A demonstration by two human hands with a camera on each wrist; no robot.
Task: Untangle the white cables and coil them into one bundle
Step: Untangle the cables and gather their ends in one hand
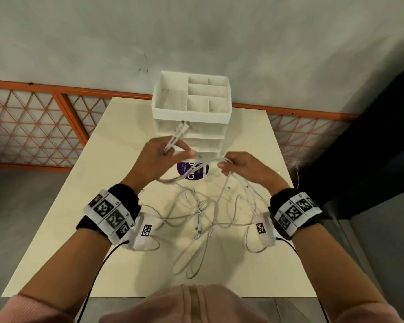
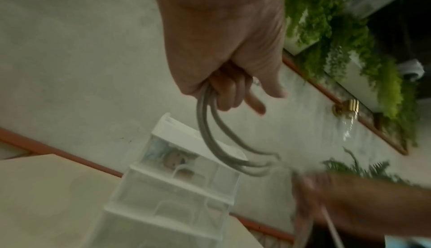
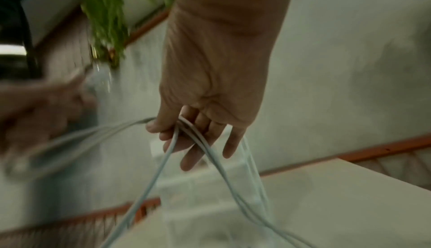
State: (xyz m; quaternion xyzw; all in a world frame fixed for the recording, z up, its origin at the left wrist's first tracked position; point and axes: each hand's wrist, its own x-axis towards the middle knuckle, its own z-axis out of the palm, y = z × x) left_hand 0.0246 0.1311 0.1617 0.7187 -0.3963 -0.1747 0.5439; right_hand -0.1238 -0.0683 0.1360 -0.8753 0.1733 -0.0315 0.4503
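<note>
Several white cables [image 1: 203,213] lie tangled on the cream table [image 1: 56,229], with loops trailing toward me. My left hand [image 1: 166,152] is raised and grips a bunch of cable ends, whose plugs [image 1: 183,129] stick up past the fingers. In the left wrist view the strands [image 2: 210,137] curve down out of my left hand [image 2: 224,93] toward the other hand. My right hand [image 1: 229,165] pinches the same strands further along; in the right wrist view the cables [image 3: 198,141] cross its fingers [image 3: 189,152] and hang down to the table.
A white drawer organiser [image 1: 191,110] with open top compartments stands at the table's far edge, just behind my hands. A purple round sticker [image 1: 193,171] lies under the cables. An orange lattice railing [image 1: 33,127] and a grey wall are beyond. A dark panel stands right.
</note>
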